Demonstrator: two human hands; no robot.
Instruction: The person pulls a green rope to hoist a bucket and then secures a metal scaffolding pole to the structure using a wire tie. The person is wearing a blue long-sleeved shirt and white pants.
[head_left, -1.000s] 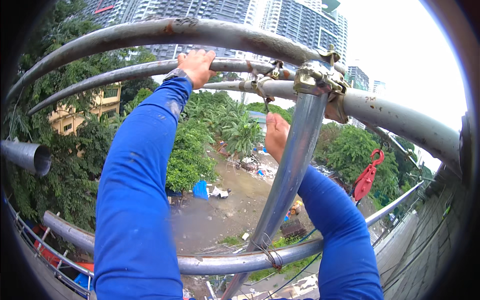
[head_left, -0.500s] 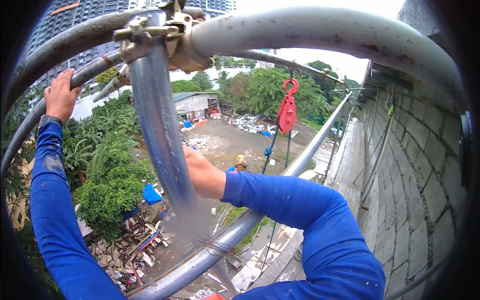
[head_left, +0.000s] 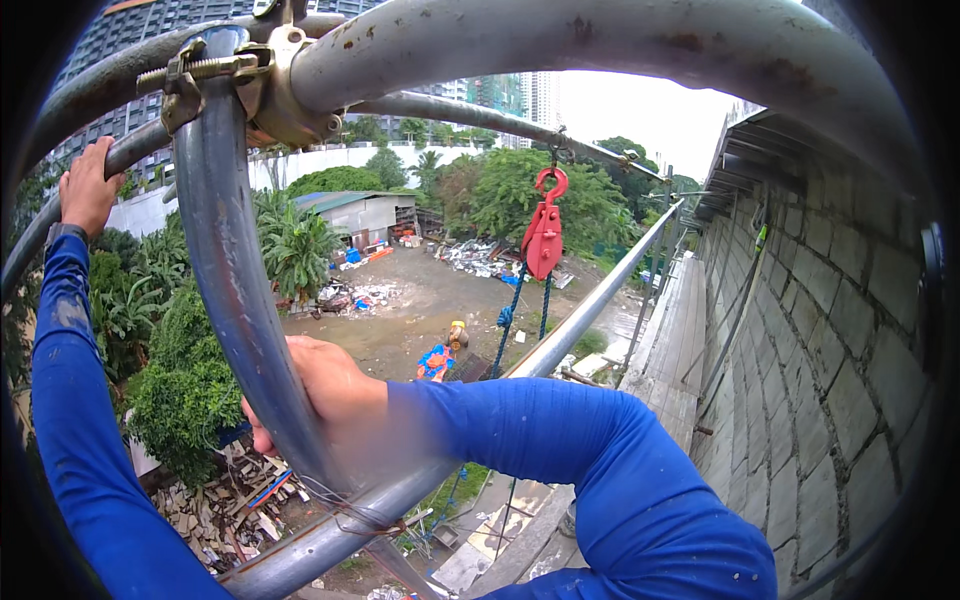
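My left hand (head_left: 88, 190) is wrapped around a grey scaffold pipe (head_left: 140, 145) at the upper left. My right hand (head_left: 325, 385) grips an upright scaffold tube (head_left: 230, 230), with some fingertips showing past its left side. A brass-coloured swivel coupler (head_left: 290, 90) and a bolted clamp (head_left: 205, 75) join this tube to the pipes at its top. Near its lower end, wire (head_left: 350, 508) is wound around a slanting rail (head_left: 400, 490). A blurred patch covers part of my right wrist.
A red pulley block (head_left: 543, 240) hangs by its hook from a pipe, with dark rope (head_left: 510, 310) through it. A block wall (head_left: 820, 350) and plank walkway (head_left: 665, 350) run along the right. Far below lie muddy ground (head_left: 400, 300), scrap timber (head_left: 235, 505) and a shed (head_left: 365, 220).
The view has shifted, so the tube, coupler and pulley sit farther left. My right hand's fingertips now show beyond the tube's left side. My left hand still holds its pipe.
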